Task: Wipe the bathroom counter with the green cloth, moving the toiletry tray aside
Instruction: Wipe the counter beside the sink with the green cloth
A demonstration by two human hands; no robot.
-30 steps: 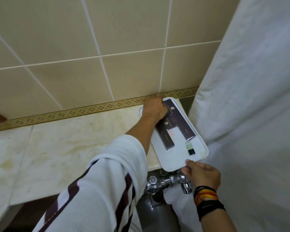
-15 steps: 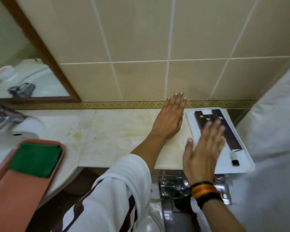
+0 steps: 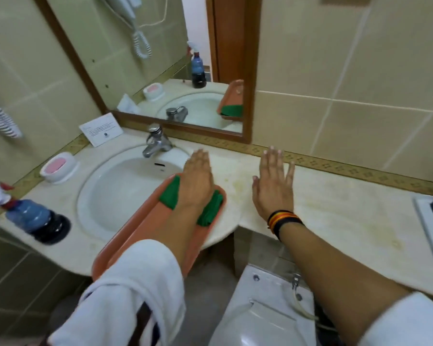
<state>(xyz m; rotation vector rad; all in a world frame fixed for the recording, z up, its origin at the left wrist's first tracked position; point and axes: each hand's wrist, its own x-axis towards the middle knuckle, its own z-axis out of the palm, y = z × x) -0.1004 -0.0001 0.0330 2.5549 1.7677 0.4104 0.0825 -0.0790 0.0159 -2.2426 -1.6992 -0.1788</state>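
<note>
Under right hand (image 3: 273,186), open and flat: stained marble counter (image 3: 335,216). Left hand (image 3: 196,181), open, over green cloth (image 3: 170,193); tiled wall beyond.

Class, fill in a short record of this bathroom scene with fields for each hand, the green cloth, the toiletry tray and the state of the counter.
left hand: open, fingers flat, over the green cloth
right hand: open, fingers spread, above the bare counter; whether it touches cannot be told
green cloth: folded, lying in the orange tray across the sink rim
toiletry tray: white, at the counter's far right, partly out of frame
counter: pale marble with yellowish stains
wiping: not yet begun
</note>
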